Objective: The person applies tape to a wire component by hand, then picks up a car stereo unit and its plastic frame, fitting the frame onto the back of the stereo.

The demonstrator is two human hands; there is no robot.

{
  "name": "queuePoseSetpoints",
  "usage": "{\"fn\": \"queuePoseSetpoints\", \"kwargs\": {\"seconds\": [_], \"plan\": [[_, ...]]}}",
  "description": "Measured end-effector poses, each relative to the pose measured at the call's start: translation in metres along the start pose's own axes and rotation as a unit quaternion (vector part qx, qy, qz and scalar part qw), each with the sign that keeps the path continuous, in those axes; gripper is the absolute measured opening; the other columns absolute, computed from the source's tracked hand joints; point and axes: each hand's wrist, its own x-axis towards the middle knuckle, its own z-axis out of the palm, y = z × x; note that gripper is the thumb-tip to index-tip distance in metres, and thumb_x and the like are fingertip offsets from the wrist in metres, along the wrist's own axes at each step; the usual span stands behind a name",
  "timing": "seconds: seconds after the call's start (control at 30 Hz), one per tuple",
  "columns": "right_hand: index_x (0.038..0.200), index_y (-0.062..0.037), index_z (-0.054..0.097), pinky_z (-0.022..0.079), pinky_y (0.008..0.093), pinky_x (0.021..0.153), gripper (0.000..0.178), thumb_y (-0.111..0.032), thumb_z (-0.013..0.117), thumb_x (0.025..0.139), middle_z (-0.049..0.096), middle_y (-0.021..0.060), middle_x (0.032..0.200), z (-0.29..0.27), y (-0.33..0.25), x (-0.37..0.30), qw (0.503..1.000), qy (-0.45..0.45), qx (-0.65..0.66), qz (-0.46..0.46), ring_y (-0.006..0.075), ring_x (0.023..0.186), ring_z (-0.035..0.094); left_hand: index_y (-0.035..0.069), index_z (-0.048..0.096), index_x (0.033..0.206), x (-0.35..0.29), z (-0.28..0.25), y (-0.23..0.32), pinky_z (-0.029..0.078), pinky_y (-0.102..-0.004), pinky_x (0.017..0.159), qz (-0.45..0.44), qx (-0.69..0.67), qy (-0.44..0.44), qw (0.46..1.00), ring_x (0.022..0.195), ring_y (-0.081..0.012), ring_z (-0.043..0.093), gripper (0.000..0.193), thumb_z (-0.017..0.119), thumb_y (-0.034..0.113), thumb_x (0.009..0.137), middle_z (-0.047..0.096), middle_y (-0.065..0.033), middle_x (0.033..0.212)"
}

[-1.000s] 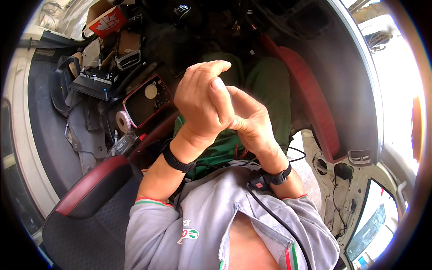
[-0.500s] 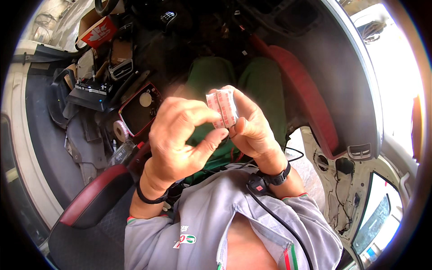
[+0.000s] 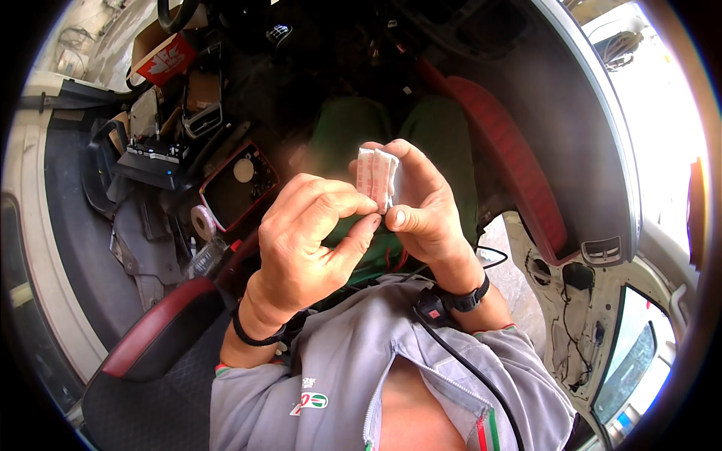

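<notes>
Small whitish piece (image 3: pixel 374 177), oblong; I see pale strips lying side by side, reddish print along them, that face toward my camera. Right margin white, uneven. Held aloft in the fingers of my right hand (image 3: pixel 432 222); near end at my left hand's (image 3: pixel 301 237) fingertips.

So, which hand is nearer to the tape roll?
Left. The left hand is to the right of the tape roll, apart from it; the right hand is farther right.
</notes>
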Motion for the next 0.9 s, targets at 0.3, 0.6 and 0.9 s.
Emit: {"fn": "queuePoseSetpoints", "kwargs": {"seconds": [0.3, 0.6, 0.9], "plan": [[0.138, -0.0017, 0.056, 0.043, 0.0421, 0.117, 0.074, 0.001, 0.09, 0.072, 0.052, 0.0124, 0.147, -0.0094, -0.0053, -0.0009, 0.977, -0.053, -0.181, -0.099, 0.0224, 0.134, 0.053, 0.004, 0.072, 0.092, 0.0028, -0.0043, 0.0047, 0.047, -0.0306, 0.061, -0.151, -0.065, -0.024, 0.986, 0.074, -0.0198, 0.063, 0.015, 0.082, 0.008, 0.081, 0.072, -0.0066, 0.088], [0.133, -0.0013, 0.061, 0.046, 0.0412, 0.115, 0.068, -0.001, 0.09, 0.072, 0.054, 0.015, 0.145, -0.0065, -0.0079, -0.0044, 0.937, -0.056, -0.316, -0.14, 0.0232, 0.134, 0.054, 0.002, 0.073, 0.09, 0.0006, -0.0077, 0.0031, 0.037, -0.0234, 0.053, -0.316, -0.176, -0.051, 0.931, 0.064, -0.0055, 0.053, 0.007, 0.077, 0.006, 0.085, 0.072, -0.0024, 0.085], [0.136, -0.0002, 0.058, 0.048, 0.0384, 0.112, 0.07, -0.001, 0.089, 0.073, 0.058, 0.0122, 0.141, -0.0013, -0.0088, -0.0058, 0.968, -0.034, -0.244, -0.049, 0.021, 0.129, 0.058, -0.001, 0.066, 0.091, -0.0019, -0.0062, -0.0021, 0.043, -0.0202, 0.057, -0.296, -0.214, -0.066, 0.929, 0.068, -0.003, 0.054, 0.004, 0.069, -0.002, 0.088, 0.066, -0.0002, 0.081]]}}
